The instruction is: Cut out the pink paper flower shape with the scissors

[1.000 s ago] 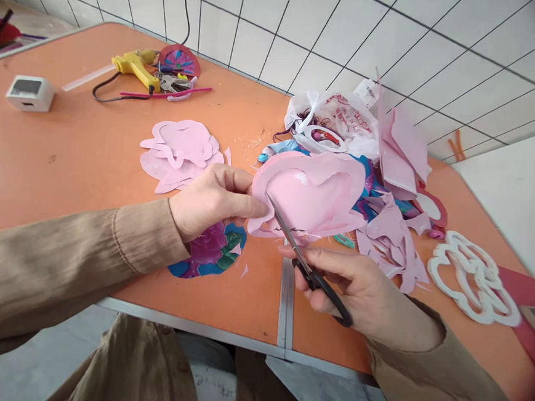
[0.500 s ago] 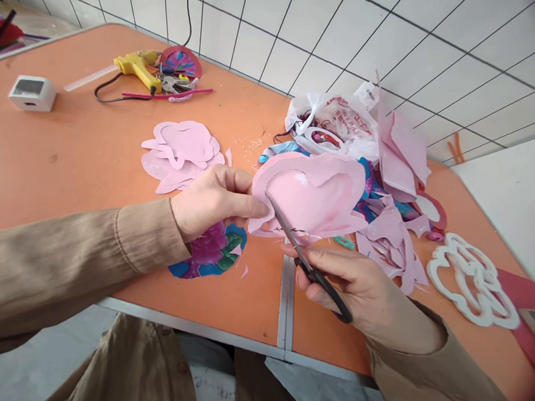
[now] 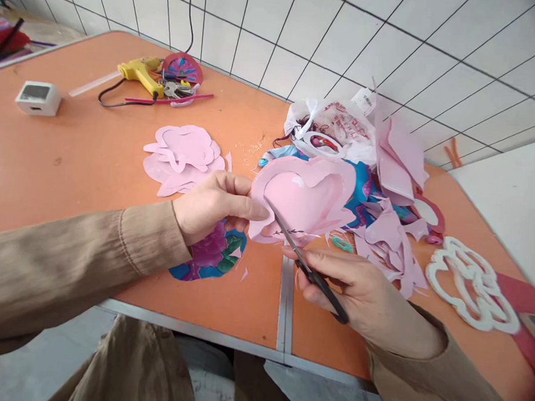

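Between thumb and fingers, my left hand [image 3: 218,206] pinches the left edge of a pink sheet [image 3: 290,196], which is held up above the table and has a curved, partly cut outline. My right hand [image 3: 357,288] grips black-handled scissors [image 3: 306,268], their blades pointing up and left against the sheet. The blade tips lie at the inner curve near my left thumb. Below my left wrist is a round floral piece [image 3: 219,255] in blue, purple and green, partly hidden by that hand. Further back lie stacked pink cut-outs [image 3: 183,150].
A yellow glue gun [image 3: 141,73] and a white box [image 3: 38,97] are at the back left. Behind the sheet stands a plastic bag [image 3: 343,123] beside folded pink material [image 3: 398,161]. Pink scraps [image 3: 389,244] and white scalloped frames [image 3: 474,285] lie on the right.
The right side of the pink sheet has drawn slightly left, baring more floral fabric behind it. The scissors stay at nearly the same spot. The view has shifted a little.
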Demonstrator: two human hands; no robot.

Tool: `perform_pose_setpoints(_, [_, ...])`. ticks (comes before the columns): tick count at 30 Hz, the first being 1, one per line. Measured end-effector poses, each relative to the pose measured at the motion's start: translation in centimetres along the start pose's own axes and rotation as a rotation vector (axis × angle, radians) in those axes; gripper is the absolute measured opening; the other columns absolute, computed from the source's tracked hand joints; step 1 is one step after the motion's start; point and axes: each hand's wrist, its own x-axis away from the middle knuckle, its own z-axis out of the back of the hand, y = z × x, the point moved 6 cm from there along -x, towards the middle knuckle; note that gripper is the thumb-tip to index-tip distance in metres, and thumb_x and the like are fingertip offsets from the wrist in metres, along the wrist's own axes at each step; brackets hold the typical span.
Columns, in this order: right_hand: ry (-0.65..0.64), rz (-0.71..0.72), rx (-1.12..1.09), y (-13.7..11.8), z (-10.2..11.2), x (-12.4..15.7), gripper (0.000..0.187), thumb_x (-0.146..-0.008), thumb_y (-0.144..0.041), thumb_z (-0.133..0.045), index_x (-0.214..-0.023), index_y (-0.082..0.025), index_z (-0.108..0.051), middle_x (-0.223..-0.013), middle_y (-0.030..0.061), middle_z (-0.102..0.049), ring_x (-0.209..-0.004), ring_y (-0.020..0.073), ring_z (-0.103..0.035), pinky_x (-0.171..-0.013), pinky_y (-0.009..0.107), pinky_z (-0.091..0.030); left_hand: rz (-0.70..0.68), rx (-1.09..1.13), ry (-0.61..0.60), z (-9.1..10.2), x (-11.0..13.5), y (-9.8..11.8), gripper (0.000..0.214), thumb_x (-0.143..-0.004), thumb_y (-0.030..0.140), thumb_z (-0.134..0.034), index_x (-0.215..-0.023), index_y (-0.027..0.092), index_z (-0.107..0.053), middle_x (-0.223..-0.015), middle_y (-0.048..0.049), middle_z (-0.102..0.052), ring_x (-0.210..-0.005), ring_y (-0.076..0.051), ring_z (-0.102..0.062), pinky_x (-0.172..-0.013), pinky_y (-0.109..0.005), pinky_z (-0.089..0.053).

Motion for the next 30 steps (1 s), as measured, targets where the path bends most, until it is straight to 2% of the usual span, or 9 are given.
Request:
perform_pose_setpoints(5, [-0.004, -0.011, -0.012, 0.6, -0.1, 0.3, 0.036, -0.094, -0.05, -0.059, -0.087, -0.018, -0.073, -0.068, 0.0024, -0.06, -0.061, 0.0145, -0.053, -0.06, 0.028, -0.049, 0.044, 0.085, -0.038, -0.3, 0.0, -0.2, 0.01, -0.063, 0.01, -0.076, -0.054, 0.013, -0.072, -0.044, 0.0011, -0.059, -0.039, -0.005, -0.046, -0.042, -0.018, -0.035])
perform_pose_setpoints(10, [-0.004, -0.01, -0.019, 0.8, -0.1, 0.4, 0.036, -0.094, -0.05, -0.059, -0.083, -0.018, -0.07, -0.069, 0.002, -0.06, -0.061, 0.0138, -0.053, -0.059, 0.028, -0.049, 0.088, 0.087, -0.037, -0.1, -0.1, -0.5, 0.006, -0.059, 0.01, -0.077, -0.056, 0.013, -0.073, -0.044, 0.0003, -0.059, -0.04, -0.006, -0.048, -0.041, -0.019, -0.034])
perform_pose_setpoints(13, [-0.027, -0.057, -0.099, 1.1, -0.4, 0.3, 0.044, -0.09, -0.059, -0.06, -0.084, -0.017, -0.071, -0.067, 0.0015, -0.057, -0.061, 0.0138, -0.053, -0.056, 0.027, -0.049, 0.095, 0.088, -0.056, -0.1, -0.2, -0.4, 0.005, -0.06, 0.011, -0.078, -0.057, 0.013, -0.074, -0.045, 0.0002, -0.06, -0.041, -0.006, -0.049, -0.043, -0.019, -0.036])
perform_pose_setpoints(17, [-0.103, -0.201, -0.278, 1.7, -0.9, 0.4, 0.07, -0.079, -0.074, -0.063, -0.112, -0.013, -0.073, -0.072, 0.0037, -0.06, -0.064, 0.0153, -0.056, -0.058, 0.028, -0.05, 0.114, 0.071, -0.054, -0.1, -0.2, -0.4, 0.007, -0.058, 0.009, -0.078, -0.055, 0.013, -0.074, -0.044, 0.0, -0.059, -0.04, -0.006, -0.049, -0.042, -0.019, -0.035])
perform_pose_setpoints(20, [-0.147, -0.22, -0.341, 1.7, -0.9, 0.4, 0.073, -0.079, -0.069, -0.067, -0.121, -0.009, -0.07, -0.073, 0.0039, -0.059, -0.065, 0.0141, -0.054, -0.057, 0.027, -0.047, 0.114, 0.06, -0.058, -0.2, -0.1, -0.3, 0.007, -0.057, 0.009, -0.077, -0.054, 0.014, -0.074, -0.044, -0.0001, -0.059, -0.039, -0.006, -0.048, -0.041, -0.019, -0.034])
perform_pose_setpoints(23, [-0.164, -0.215, -0.328, 1.7, -0.8, 0.4, 0.067, -0.081, -0.061, -0.071, -0.122, -0.007, -0.07, -0.072, 0.0035, -0.059, -0.065, 0.0135, -0.052, -0.056, 0.026, -0.045, 0.12, 0.031, -0.051, -0.2, -0.1, -0.4, 0.006, -0.057, 0.009, -0.076, -0.053, 0.013, -0.073, -0.043, -0.0001, -0.058, -0.038, -0.006, -0.047, -0.04, -0.019, -0.033])
perform_pose_setpoints(26, [-0.152, -0.199, -0.314, 1.7, -0.5, 0.4, 0.067, -0.08, -0.063, -0.07, -0.119, -0.009, -0.072, -0.069, 0.0034, -0.062, -0.064, 0.0143, -0.055, -0.056, 0.027, -0.045, 0.127, 0.003, -0.041, -0.2, -0.1, -0.5, 0.005, -0.056, 0.01, -0.075, -0.053, 0.012, -0.072, -0.043, -0.0007, -0.058, -0.037, -0.006, -0.046, -0.04, -0.02, -0.033])
perform_pose_setpoints(30, [-0.126, -0.13, -0.26, 1.5, -0.2, 0.4, 0.055, -0.082, -0.065, -0.068, -0.09, -0.011, -0.076, -0.068, 0.005, -0.065, -0.061, 0.0145, -0.058, -0.055, 0.026, -0.046, 0.13, 0.001, -0.046, -0.2, -0.1, -0.5, 0.003, -0.055, 0.012, -0.076, -0.053, 0.012, -0.073, -0.046, -0.0026, -0.062, -0.035, -0.007, -0.046, -0.039, -0.021, -0.033])
